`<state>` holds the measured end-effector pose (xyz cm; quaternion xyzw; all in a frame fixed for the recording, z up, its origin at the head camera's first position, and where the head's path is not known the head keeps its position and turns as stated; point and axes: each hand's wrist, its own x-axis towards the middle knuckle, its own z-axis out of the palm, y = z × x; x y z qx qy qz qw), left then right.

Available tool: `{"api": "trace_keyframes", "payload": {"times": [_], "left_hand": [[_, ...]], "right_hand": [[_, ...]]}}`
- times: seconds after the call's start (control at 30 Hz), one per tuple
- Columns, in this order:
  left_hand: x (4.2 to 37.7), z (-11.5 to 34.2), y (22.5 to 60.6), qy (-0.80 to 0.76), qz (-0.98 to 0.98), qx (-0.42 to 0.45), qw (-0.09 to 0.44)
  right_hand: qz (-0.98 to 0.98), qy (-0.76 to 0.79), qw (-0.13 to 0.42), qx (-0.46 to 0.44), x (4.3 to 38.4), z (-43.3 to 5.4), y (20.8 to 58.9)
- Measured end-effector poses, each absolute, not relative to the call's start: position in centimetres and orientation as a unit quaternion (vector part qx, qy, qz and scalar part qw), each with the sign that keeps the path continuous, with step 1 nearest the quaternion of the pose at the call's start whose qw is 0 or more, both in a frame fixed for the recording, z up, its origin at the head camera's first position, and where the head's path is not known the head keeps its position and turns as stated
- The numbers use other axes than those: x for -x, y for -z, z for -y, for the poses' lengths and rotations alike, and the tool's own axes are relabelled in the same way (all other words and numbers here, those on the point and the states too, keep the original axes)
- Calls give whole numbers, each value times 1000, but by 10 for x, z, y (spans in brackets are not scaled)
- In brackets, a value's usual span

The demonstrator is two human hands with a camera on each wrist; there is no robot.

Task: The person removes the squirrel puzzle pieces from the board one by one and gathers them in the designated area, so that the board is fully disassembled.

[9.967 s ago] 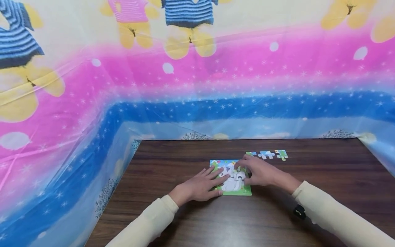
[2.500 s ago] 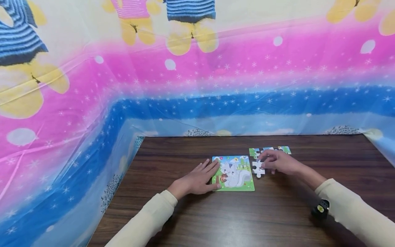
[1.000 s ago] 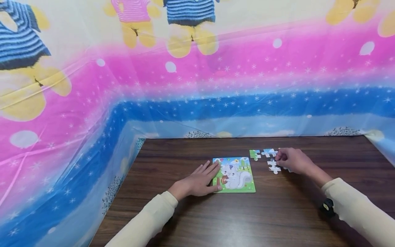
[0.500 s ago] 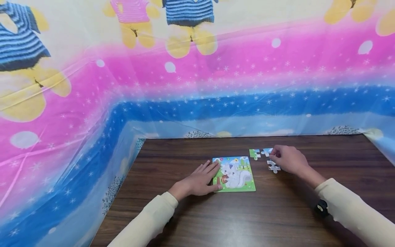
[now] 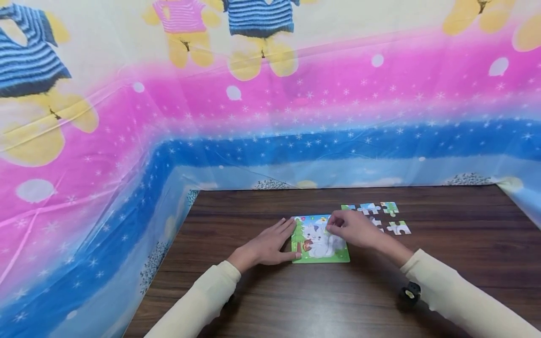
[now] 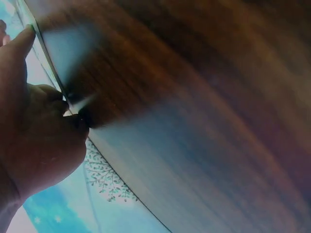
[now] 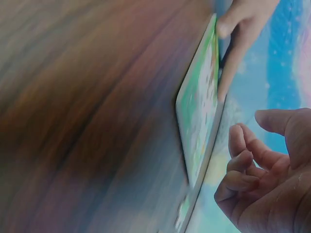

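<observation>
A square jigsaw puzzle (image 5: 323, 251) with a white squirrel picture and green border lies flat on the table. My left hand (image 5: 266, 244) rests at its left edge, fingers extended, thumb on the lower left corner. Over the puzzle's upper right part is my right hand (image 5: 355, 229), its fingertips bent down towards the picture. In the right wrist view this hand (image 7: 272, 170) has loosely curled fingers, with the thumb apart from them and no piece visible between. Blurred, the puzzle (image 7: 197, 111) shows edge-on there. The left wrist view shows my left hand (image 6: 41, 131) from below.
Several loose puzzle pieces lie right of the puzzle, among them a green one (image 5: 390, 208), a blue one (image 5: 369, 209) and a white one (image 5: 399, 228). My right hand partly covers others. The brown wooden table (image 5: 270, 300) ends at a printed cloth (image 5: 270, 150).
Over the last seconds, more pieces have come to lie right of the puzzle. In the last half second my right hand has moved left from those pieces to the puzzle. My left hand stays.
</observation>
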<state>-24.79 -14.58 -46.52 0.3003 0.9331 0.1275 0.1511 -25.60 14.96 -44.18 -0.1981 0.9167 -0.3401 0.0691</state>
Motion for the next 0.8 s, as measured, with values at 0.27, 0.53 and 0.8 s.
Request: {"api": "trace_keyframes", "payload": {"times": [0.27,0.53,0.8], "left_hand": [[249,143,465,-120,-929,-307,170],[250,141,463,-113,-928,-306,182],[251,145,467,-112,-928,-306,181]], "right_hand": [[-909,343,85,221,257,-120,456],[-933,275,86,216,262,-98,464],[-941,264,76,198,265,-82,465]]}}
